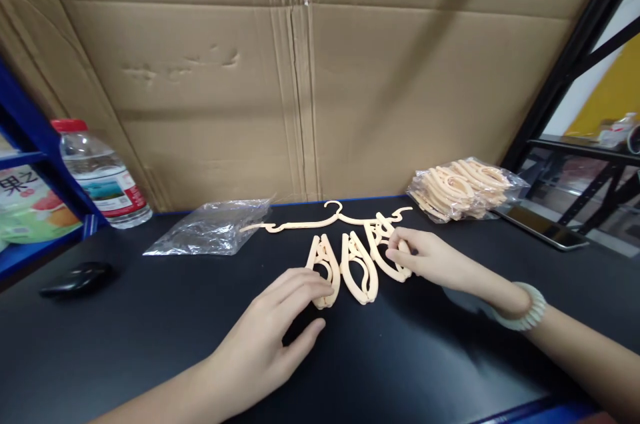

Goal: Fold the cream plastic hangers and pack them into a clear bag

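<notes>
Three folded peach plastic hangers lie side by side on the black table [150, 331]: a left one [325, 271], a middle one [359, 268] and a right one [383, 244]. Behind them lies an unfolded hanger [320, 221]. My left hand [273, 337] rests flat with fingers stretched, fingertips touching the left folded hanger. My right hand [425, 257], with a pale bracelet at the wrist, has its fingers curled on the right folded hanger.
A clear bag full of several folded hangers [463, 189] sits at the back right, an empty clear bag [213, 227] at the back left. A water bottle [103, 174], a black object [77, 277] and a phone [543, 227] lie around. A cardboard wall [310, 77] stands behind.
</notes>
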`<move>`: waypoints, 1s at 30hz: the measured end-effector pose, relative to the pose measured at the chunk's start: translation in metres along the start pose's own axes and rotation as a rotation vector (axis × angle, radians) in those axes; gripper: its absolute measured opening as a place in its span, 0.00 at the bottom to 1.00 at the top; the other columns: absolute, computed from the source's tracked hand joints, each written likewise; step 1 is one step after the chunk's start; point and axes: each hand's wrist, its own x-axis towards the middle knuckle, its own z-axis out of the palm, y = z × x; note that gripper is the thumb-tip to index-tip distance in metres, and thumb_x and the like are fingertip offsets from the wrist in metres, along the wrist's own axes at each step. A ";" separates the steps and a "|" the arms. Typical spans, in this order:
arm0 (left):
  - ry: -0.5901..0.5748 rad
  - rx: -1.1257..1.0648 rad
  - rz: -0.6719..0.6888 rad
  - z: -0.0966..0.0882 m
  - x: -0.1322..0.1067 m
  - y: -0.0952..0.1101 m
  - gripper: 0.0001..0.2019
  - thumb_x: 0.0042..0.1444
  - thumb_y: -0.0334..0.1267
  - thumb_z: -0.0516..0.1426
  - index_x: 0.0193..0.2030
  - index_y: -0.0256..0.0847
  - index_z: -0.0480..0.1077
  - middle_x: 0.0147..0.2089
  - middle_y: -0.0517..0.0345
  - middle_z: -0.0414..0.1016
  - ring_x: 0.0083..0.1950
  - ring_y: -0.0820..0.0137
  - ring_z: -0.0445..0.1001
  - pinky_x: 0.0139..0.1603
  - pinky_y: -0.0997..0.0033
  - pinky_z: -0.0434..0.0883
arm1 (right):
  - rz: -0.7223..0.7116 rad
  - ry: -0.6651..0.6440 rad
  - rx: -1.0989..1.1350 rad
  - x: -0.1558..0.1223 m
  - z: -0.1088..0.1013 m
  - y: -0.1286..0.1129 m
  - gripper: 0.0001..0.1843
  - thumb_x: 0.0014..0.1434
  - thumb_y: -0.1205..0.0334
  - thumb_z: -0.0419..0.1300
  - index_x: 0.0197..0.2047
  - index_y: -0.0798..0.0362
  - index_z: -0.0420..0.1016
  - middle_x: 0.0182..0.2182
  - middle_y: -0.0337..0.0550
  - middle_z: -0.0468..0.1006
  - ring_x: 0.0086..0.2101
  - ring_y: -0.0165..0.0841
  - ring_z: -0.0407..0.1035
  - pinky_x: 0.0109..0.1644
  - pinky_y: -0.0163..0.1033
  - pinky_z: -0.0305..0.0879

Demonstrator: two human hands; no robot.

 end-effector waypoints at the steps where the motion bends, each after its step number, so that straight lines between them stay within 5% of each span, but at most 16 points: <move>1: -0.021 0.019 0.009 0.000 0.000 0.000 0.15 0.60 0.30 0.52 0.53 0.45 0.66 0.53 0.53 0.72 0.58 0.63 0.67 0.59 0.61 0.68 | -0.031 0.000 -0.068 -0.002 0.000 -0.001 0.12 0.63 0.53 0.53 0.34 0.53 0.64 0.23 0.35 0.66 0.25 0.29 0.61 0.29 0.35 0.57; 6: -0.031 0.037 0.003 0.004 -0.002 0.000 0.14 0.61 0.32 0.51 0.53 0.45 0.67 0.55 0.51 0.70 0.59 0.60 0.65 0.59 0.59 0.68 | -0.084 -0.042 -0.270 -0.013 -0.006 -0.009 0.15 0.62 0.50 0.55 0.44 0.53 0.66 0.35 0.41 0.69 0.30 0.32 0.64 0.35 0.38 0.61; 13: -0.007 0.135 -0.038 0.011 -0.008 0.001 0.18 0.59 0.34 0.54 0.57 0.49 0.67 0.61 0.52 0.66 0.63 0.56 0.62 0.63 0.50 0.63 | -0.242 -0.141 -0.345 -0.022 -0.010 -0.011 0.31 0.55 0.52 0.64 0.60 0.47 0.63 0.49 0.45 0.65 0.40 0.36 0.68 0.46 0.41 0.66; 23: -0.089 0.141 -0.034 0.013 -0.010 0.003 0.19 0.60 0.35 0.54 0.59 0.48 0.65 0.65 0.52 0.61 0.66 0.56 0.58 0.63 0.51 0.64 | -0.361 -0.154 -0.438 -0.026 0.000 -0.025 0.23 0.63 0.66 0.53 0.61 0.44 0.62 0.46 0.46 0.65 0.42 0.37 0.66 0.45 0.42 0.68; 30: -0.092 0.176 -0.017 0.013 -0.010 0.002 0.19 0.60 0.37 0.55 0.58 0.48 0.67 0.64 0.52 0.63 0.65 0.54 0.59 0.64 0.49 0.63 | -0.455 -0.186 -0.409 -0.026 0.006 -0.029 0.18 0.65 0.60 0.55 0.58 0.44 0.66 0.48 0.46 0.65 0.48 0.39 0.64 0.49 0.44 0.67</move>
